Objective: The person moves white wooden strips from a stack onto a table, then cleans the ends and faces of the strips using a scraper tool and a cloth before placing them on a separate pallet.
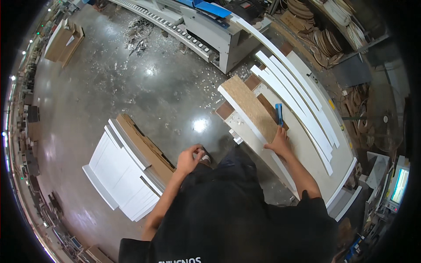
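Observation:
My right hand (pixel 280 143) is closed round the near part of a chipboard panel (pixel 252 103) with a white edge. The panel lies along the left side of a worktable (pixel 313 151). Just beyond my fingertips is a blue-and-black hand tool (pixel 279 115); I cannot make out its exact kind. Beside the panel, a dark brown strip (pixel 268 107) is partly hidden by the tool. My left hand (pixel 188 160) hangs above the floor in front of my body, fingers loosely bent and a little apart, with nothing visible in them. It touches neither panel nor table.
Several narrow white strips (pixel 298 94) lie lengthwise on the table. To my left stands a stack of white panels (pixel 120 175) beside brown cardboard (pixel 144 144). A machine with a roller track (pixel 175 33) is ahead, with shavings (pixel 137 37) on the floor. Coiled edging (pixel 326 44) fills shelves at right.

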A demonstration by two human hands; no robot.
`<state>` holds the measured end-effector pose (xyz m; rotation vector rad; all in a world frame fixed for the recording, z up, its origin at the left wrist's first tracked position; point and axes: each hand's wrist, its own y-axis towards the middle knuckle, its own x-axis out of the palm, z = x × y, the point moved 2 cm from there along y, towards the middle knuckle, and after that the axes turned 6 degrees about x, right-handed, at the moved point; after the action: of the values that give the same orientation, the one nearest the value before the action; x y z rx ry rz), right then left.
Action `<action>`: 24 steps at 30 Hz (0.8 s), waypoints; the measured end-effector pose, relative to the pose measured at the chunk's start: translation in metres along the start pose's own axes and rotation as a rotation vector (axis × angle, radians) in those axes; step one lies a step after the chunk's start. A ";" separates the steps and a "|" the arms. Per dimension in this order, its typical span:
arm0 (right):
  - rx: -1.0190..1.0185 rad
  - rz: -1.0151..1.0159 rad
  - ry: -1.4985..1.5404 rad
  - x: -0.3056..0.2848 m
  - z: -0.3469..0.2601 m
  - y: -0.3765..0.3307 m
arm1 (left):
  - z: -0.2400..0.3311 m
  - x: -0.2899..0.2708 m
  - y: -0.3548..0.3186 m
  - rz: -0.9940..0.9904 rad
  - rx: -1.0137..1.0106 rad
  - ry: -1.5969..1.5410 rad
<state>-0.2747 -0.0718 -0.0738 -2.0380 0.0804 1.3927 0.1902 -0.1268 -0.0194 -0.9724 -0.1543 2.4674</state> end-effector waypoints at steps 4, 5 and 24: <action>0.001 -0.037 0.102 0.002 0.011 -0.007 | 0.023 0.019 0.019 0.129 0.016 -0.089; -0.034 -0.058 0.145 0.004 0.014 -0.008 | 0.034 0.027 0.024 0.113 0.025 -0.078; -0.311 -0.543 0.607 -0.046 -0.005 -0.080 | 0.123 0.212 0.047 -0.535 -0.447 -1.314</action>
<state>-0.2582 -0.0260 0.0048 -2.4282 -0.4222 0.4522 -0.0445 -0.0588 -0.0711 0.6467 -1.2136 2.1504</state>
